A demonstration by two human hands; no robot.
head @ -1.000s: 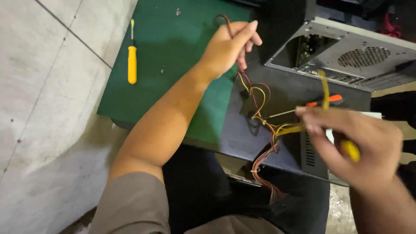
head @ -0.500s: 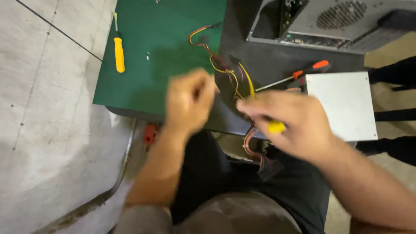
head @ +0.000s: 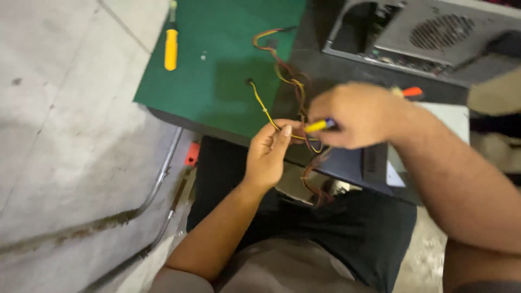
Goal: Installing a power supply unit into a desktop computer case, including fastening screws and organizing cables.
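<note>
My left hand [head: 268, 154] pinches a bundle of red, yellow and black wires [head: 287, 81] at the near edge of the green mat [head: 217, 70]. The wires trail up across the mat and hang down toward my lap. My right hand [head: 355, 114] is closed around a small yellow-handled tool [head: 317, 126], its tip right at the wires beside my left fingers. Both hands are nearly touching over the table edge.
A yellow-handled screwdriver [head: 171, 46] lies at the mat's far left. An open grey computer case [head: 429, 32] stands at the back right. An orange-handled screwdriver [head: 411, 91] and a white box [head: 453, 116] lie behind my right hand. Concrete floor and a metal table leg [head: 157, 187] are on the left.
My left hand came back from the far end of the wires to the near table edge. The right hand moved left to meet it, with the yellow tool on the wires.
</note>
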